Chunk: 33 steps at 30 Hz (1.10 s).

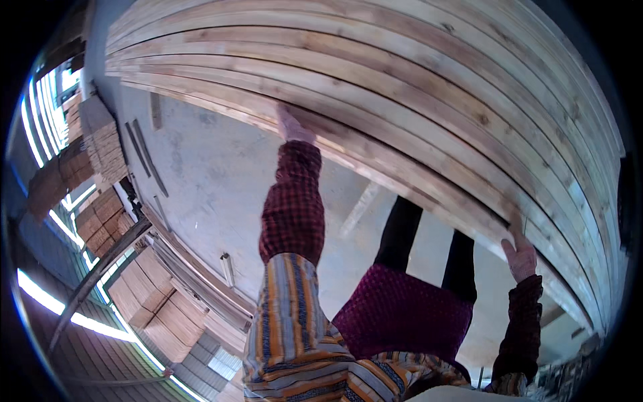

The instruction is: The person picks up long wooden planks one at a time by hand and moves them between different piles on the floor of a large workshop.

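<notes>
A broad stack of long pale wooden planks (415,87) fills the top and right of the view. My left hand (293,126), in a dark red checked sleeve, grips the near edge of the nearest plank (402,175) far out in front. My right hand (521,258) holds the same plank edge at the lower right, fingers curled over it. Between my arms I see my striped top (295,335), a maroon skirt (402,311) and dark legs (402,231) standing on the floor.
Grey concrete floor (214,167) lies below the planks, with thin wooden strips (144,154) and a pale board (358,209) on it. Stacks of cut wood blocks (100,144) and bundled boards (157,301) stand at the left by bright windows (40,127).
</notes>
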{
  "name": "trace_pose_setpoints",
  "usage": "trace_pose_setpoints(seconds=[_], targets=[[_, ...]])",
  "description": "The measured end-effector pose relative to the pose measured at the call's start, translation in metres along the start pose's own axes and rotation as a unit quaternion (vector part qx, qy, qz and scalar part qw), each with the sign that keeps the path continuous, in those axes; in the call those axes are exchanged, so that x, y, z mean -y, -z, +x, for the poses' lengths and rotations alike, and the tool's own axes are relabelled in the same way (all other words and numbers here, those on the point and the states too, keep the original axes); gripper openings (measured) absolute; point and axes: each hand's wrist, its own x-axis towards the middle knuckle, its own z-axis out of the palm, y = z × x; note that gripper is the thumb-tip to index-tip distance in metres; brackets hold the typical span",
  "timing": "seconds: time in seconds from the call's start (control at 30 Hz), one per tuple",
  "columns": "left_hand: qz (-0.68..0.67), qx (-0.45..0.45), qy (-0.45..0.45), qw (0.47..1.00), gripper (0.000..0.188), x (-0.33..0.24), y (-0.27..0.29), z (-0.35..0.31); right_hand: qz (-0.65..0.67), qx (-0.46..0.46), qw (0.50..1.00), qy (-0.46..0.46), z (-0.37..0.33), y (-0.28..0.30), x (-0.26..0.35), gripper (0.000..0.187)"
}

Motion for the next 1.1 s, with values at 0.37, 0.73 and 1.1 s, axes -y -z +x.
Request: trace_pose_setpoints(seconds=[0.37, 0.73, 1.1], targets=[[0.017, 0.15, 0.229, 0.962, 0.098, 0.12, 0.026, -0.176, 0.672, -0.145, 0.661, -0.302, -0.027, -0.155, -0.013, 0.034], [0.102, 0.256, 0.359, 0.892, 0.091, 0.274, -0.036, -0.358, 0.818, -0.177, 0.499, -0.225, 0.054, -0.227, -0.152, 0.05], [0.138, 0.241, 0.345, 0.896, 0.082, 0.277, -0.046, -0.342, 0.831, -0.056, 0.515, -0.205, 0.067, -0.177, -0.143, 0.042]])
